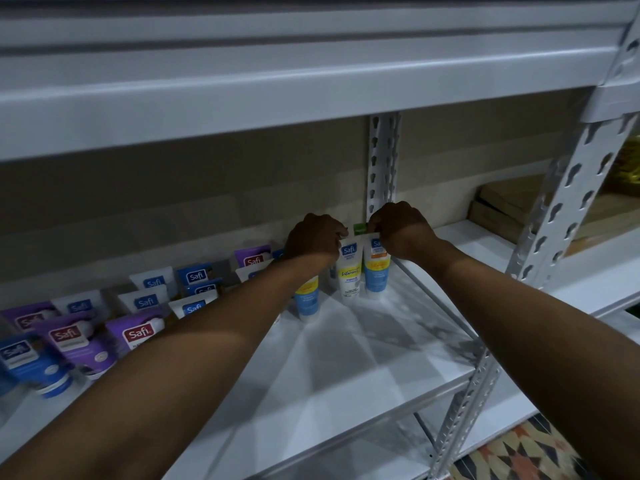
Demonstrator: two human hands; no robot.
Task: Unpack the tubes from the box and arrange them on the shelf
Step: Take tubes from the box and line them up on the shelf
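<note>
Two hands meet at the back of the shelf (346,358): the left hand (317,240) pinches the upright white tube (350,273) by its top, and the right hand (401,233) pinches the blue tube (376,275) just beside it.

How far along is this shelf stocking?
Done: rows of tubes, purple, white and blue, stand on the left of the shelf. In hand: the left hand pinches a white tube and the right hand a yellow-blue tube at the back, standing them up. Left: the shelf's right part is bare. The box is out of view, so how many remain cannot be told.
</note>
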